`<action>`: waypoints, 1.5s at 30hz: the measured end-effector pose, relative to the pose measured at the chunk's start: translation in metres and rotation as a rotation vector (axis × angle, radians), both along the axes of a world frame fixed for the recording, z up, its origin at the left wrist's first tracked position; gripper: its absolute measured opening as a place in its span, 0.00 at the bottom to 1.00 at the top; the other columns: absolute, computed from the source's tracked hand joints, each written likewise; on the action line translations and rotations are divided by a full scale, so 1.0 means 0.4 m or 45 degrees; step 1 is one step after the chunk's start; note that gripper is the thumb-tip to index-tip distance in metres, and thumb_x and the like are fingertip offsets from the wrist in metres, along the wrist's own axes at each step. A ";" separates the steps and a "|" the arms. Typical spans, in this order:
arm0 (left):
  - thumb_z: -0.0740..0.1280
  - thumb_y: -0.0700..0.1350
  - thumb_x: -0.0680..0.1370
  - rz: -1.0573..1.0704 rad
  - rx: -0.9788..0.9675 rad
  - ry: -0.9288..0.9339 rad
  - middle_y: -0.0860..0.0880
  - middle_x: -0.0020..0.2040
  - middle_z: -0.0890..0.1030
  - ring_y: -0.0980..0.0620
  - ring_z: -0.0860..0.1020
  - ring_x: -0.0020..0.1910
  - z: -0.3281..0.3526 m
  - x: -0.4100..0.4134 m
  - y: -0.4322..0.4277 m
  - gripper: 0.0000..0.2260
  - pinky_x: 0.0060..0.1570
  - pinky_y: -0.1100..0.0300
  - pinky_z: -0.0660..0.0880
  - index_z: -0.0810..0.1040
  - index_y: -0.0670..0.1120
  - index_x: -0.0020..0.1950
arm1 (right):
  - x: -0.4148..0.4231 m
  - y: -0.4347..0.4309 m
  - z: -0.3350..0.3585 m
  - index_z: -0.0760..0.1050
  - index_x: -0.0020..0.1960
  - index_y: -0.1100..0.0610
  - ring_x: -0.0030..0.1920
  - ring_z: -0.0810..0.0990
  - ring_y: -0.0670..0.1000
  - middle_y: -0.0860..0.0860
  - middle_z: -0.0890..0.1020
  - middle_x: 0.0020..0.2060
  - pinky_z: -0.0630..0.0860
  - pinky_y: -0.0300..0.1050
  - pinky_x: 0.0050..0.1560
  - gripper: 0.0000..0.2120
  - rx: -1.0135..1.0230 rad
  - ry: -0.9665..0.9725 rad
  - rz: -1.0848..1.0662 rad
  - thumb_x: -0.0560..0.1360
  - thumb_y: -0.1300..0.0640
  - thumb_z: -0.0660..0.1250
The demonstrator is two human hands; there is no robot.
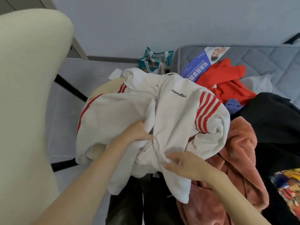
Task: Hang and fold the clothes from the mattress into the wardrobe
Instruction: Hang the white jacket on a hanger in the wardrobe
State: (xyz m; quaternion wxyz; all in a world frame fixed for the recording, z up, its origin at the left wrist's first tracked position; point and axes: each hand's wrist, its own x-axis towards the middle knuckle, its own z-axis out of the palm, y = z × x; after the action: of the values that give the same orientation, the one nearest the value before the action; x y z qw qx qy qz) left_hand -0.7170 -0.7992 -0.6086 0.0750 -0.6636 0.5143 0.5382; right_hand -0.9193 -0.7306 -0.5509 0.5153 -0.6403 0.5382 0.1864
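Gripping a bunched fold of the white sweatshirt (172,111), the left hand (139,131) curls into the cloth while the right hand (184,165) pinches its lower part just beside. The sweatshirt sits at the left edge of the mattress (263,59), overlapping a pink fleece (238,161), a red garment (227,85) behind.

Head view. Left hand (140,131) and right hand (184,166) each grip a fold of a white sweatshirt (175,108) with red sleeve stripes and "ecameter" lettering. To the right, a red garment (227,83), a pink fleece garment (240,153) and a black garment (276,125) lie piled on the grey quilted mattress (263,59), and a blue leaflet (198,64) lies behind them.
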 end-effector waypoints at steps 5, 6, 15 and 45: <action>0.67 0.59 0.71 0.252 -0.147 -0.108 0.43 0.66 0.70 0.42 0.70 0.64 -0.096 -0.027 0.083 0.34 0.63 0.50 0.70 0.63 0.43 0.70 | -0.037 -0.010 -0.025 0.78 0.49 0.54 0.44 0.77 0.48 0.46 0.80 0.42 0.75 0.45 0.44 0.09 -0.711 0.062 -0.530 0.78 0.53 0.60; 0.66 0.58 0.71 0.374 -0.390 -0.129 0.43 0.65 0.70 0.41 0.69 0.63 -0.101 -0.034 0.086 0.32 0.63 0.50 0.68 0.64 0.44 0.70 | -0.047 -0.022 -0.025 0.76 0.51 0.54 0.48 0.76 0.50 0.46 0.78 0.46 0.74 0.46 0.46 0.05 -0.947 0.085 -0.686 0.76 0.56 0.64; 0.70 0.47 0.73 0.076 -0.341 0.090 0.44 0.77 0.52 0.44 0.58 0.75 -0.146 -0.152 0.078 0.37 0.71 0.52 0.59 0.55 0.54 0.77 | -0.121 -0.012 -0.131 0.71 0.55 0.62 0.58 0.71 0.65 0.63 0.75 0.55 0.70 0.56 0.58 0.18 -0.469 0.296 -1.434 0.71 0.54 0.70; 0.59 0.52 0.79 0.380 -0.510 -0.279 0.45 0.64 0.72 0.42 0.69 0.63 -0.026 -0.115 0.071 0.15 0.60 0.51 0.68 0.73 0.49 0.63 | -0.127 -0.154 0.078 0.72 0.63 0.52 0.63 0.70 0.55 0.49 0.70 0.66 0.70 0.50 0.60 0.15 -0.739 0.142 -0.248 0.77 0.56 0.61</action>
State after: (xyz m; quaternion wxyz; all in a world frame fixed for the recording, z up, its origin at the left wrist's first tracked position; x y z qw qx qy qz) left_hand -0.7631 -0.7710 -0.6191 -0.0828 -0.7878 0.4958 0.3558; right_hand -0.9701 -0.7923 -0.5199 0.2961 -0.6949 0.6552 0.0096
